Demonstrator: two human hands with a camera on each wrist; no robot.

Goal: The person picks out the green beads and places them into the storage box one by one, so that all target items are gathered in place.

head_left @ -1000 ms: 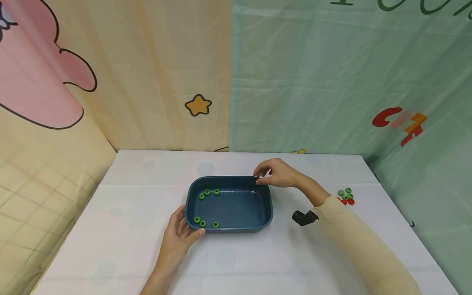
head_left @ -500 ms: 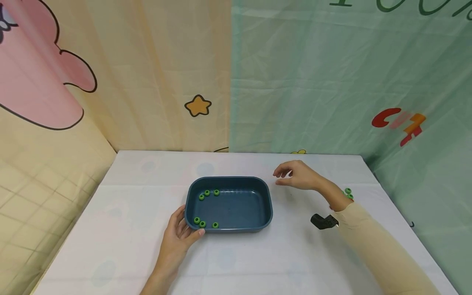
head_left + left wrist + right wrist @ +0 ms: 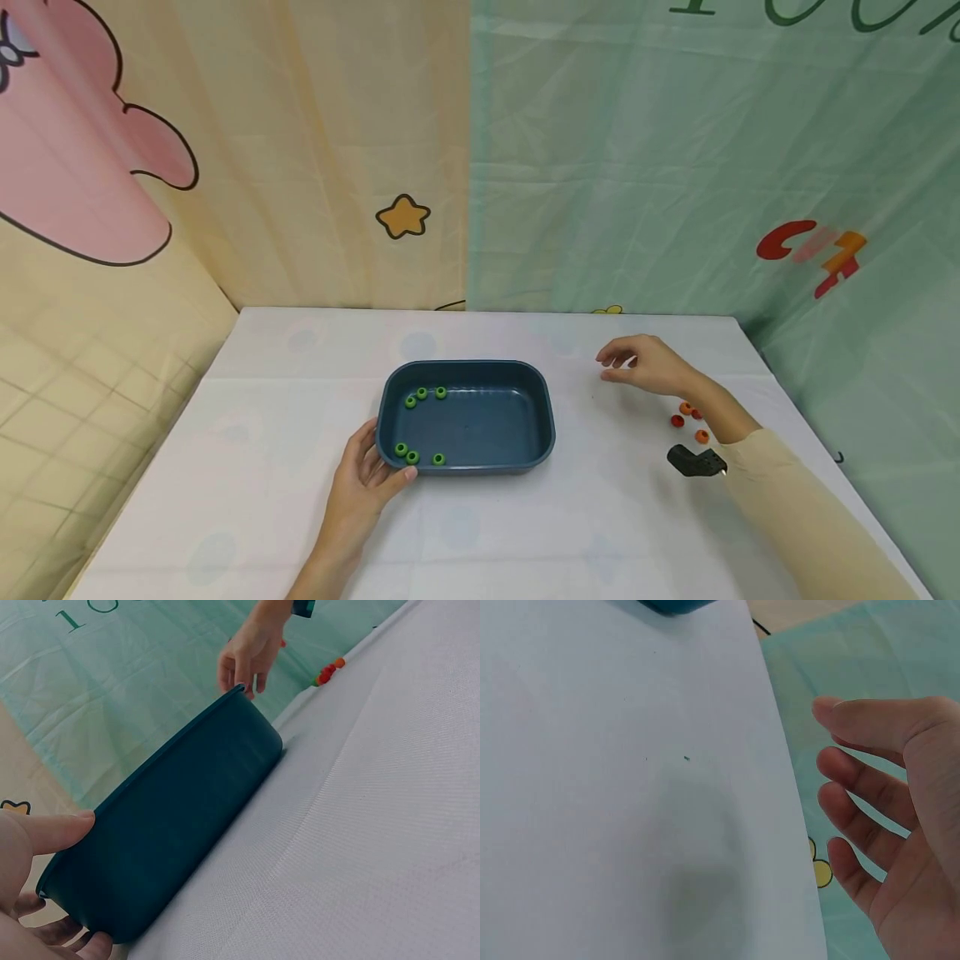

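A dark blue rectangular tray point(image 3: 487, 429) sits mid-table with several green beads point(image 3: 422, 393) scattered over its left half. My left hand point(image 3: 363, 483) grips its near left corner; in the left wrist view the thumb point(image 3: 64, 831) lies along the rim and the fingers bend against the outer wall. Right of the tray, above the table, my right hand point(image 3: 648, 364) has loosely bent fingers holding nothing, as the right wrist view confirms. Red and orange beads point(image 3: 702, 436) lie on the table beneath the right wrist. The forearm covers the spot behind them.
A white cloth covers the table point(image 3: 247, 450). Printed curtains point(image 3: 675, 167) hang along its back and sides. A black wrist device point(image 3: 696, 461) sticks out from the right sleeve point(image 3: 802, 508), over the table.
My right hand has moved from the tray's far right corner rightward toward the loose beads. Its arm now hides the green beads there and uncovers red and orange ones. My left hand stays put.
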